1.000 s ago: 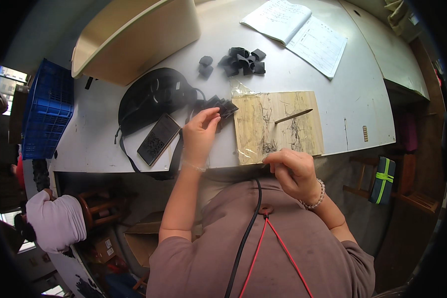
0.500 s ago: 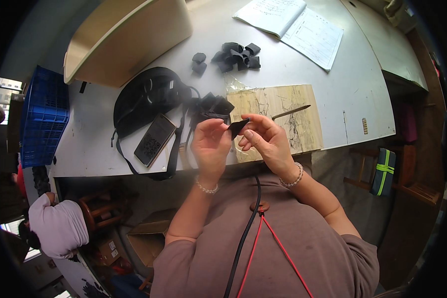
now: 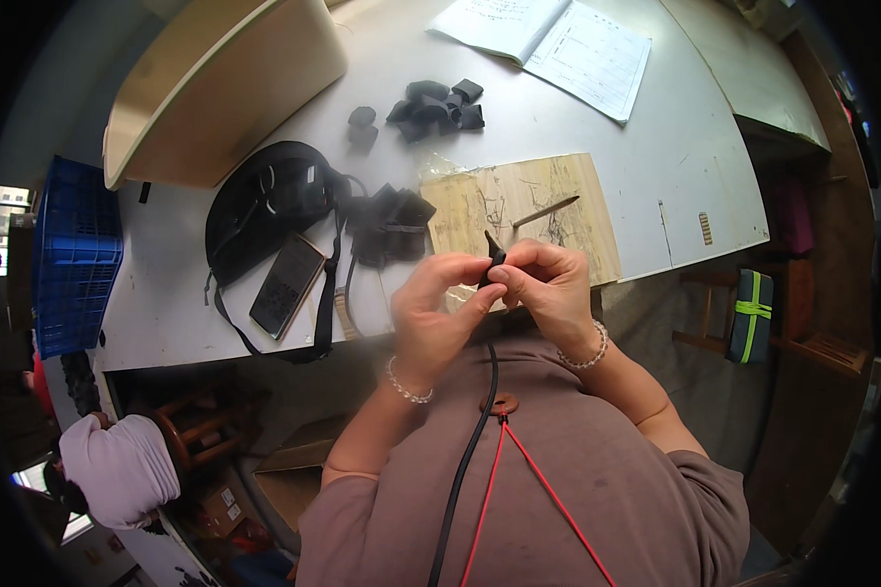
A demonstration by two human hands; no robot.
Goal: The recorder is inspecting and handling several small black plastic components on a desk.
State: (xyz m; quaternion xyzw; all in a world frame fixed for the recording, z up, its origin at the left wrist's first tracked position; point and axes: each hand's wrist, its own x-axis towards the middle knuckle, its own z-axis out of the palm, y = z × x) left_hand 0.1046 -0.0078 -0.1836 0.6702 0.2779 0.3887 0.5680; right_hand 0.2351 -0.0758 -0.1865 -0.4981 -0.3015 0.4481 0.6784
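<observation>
A small black fabric piece (image 3: 494,257) is pinched between my two hands above the near edge of the table. My left hand (image 3: 437,301) grips it from the left with thumb and fingertips. From the right, my right hand (image 3: 555,284) closes on the same piece, thumb against the fingers. The piece's narrow end sticks up past the fingertips; its lower part is hidden by them. Beneath and beyond the hands lies a wooden board (image 3: 582,210) with dark scratches, bearing a slim pointed tool (image 3: 546,211). A pile of black fabric pieces (image 3: 394,223) sits left of the board.
Farther off lie more black pieces (image 3: 442,110) and an open notebook (image 3: 585,54). On the left are a black bag (image 3: 255,210), a phone (image 3: 289,284), a beige bin (image 3: 215,108) and a blue crate (image 3: 76,254). Another person (image 3: 117,465) sits at lower left.
Both hands have drawn closer together on the black piece, and my left fingers now grip it near my right thumb. The view has shifted slightly, moving the table items left.
</observation>
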